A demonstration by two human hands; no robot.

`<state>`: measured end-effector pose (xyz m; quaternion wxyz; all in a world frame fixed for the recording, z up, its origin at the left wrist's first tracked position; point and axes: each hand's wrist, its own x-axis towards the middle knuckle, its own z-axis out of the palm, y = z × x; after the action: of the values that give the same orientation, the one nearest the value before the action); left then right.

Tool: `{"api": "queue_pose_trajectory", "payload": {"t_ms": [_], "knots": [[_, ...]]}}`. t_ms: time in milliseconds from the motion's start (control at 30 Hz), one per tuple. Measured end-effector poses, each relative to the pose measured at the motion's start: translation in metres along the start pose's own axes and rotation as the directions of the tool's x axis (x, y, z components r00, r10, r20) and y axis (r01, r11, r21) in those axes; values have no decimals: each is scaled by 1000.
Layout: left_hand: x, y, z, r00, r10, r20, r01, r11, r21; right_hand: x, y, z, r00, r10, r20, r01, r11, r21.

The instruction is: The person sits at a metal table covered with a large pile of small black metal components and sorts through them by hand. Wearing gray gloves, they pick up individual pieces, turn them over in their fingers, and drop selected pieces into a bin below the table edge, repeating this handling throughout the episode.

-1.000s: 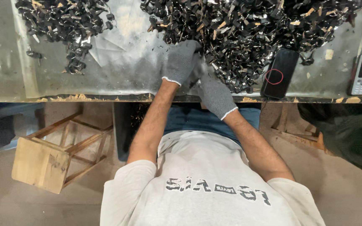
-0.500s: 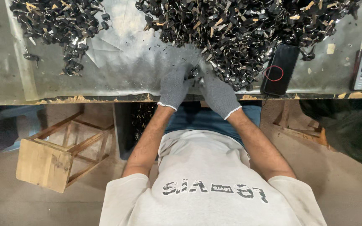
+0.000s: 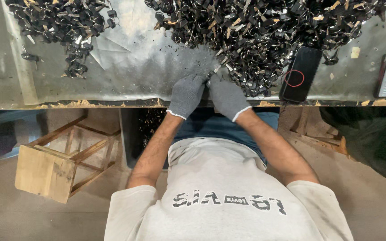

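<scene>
Both hands (image 3: 206, 96) drawn back, pinching key (image 3: 214, 71).

Grey knit gloves with pale cuffs on left hand (image 3: 186, 94) and right hand (image 3: 227, 96), toward twelve o'clock. Short-sleeved light grey T-shirt with dark printed lettering at six. Blue trousers showing between bare forearms.

Left hand (image 3: 186, 95) and right hand (image 3: 227, 96), both gloved in grey, meet fingertip to fingertip, bare forearms angled inward.
</scene>
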<state>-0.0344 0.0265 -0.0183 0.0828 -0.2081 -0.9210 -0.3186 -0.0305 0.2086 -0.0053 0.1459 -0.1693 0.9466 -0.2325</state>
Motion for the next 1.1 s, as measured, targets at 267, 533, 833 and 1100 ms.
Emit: {"api": "queue_pose_trajectory", "payload": {"t_ms": [267, 533, 833, 1100], "knots": [[-4, -1, 5, 998, 51, -29, -50, 998, 26, -4, -15, 1, 955, -115, -274, 69, 983, -171], [-6, 4, 5, 992, -116, -49, 108, 982, -153, -3, 0, 1, 933, -294, -210, 200, 904, -377], [-13, 4, 6, 987, -142, -81, 130, 982, -133, 17, -6, -11, 969, -13, 246, -68, 946, 316], [-21, 13, 9, 984, -163, -66, 170, 978, 122, -15, 9, 6, 981, -154, -117, 143, 985, -98]]}}
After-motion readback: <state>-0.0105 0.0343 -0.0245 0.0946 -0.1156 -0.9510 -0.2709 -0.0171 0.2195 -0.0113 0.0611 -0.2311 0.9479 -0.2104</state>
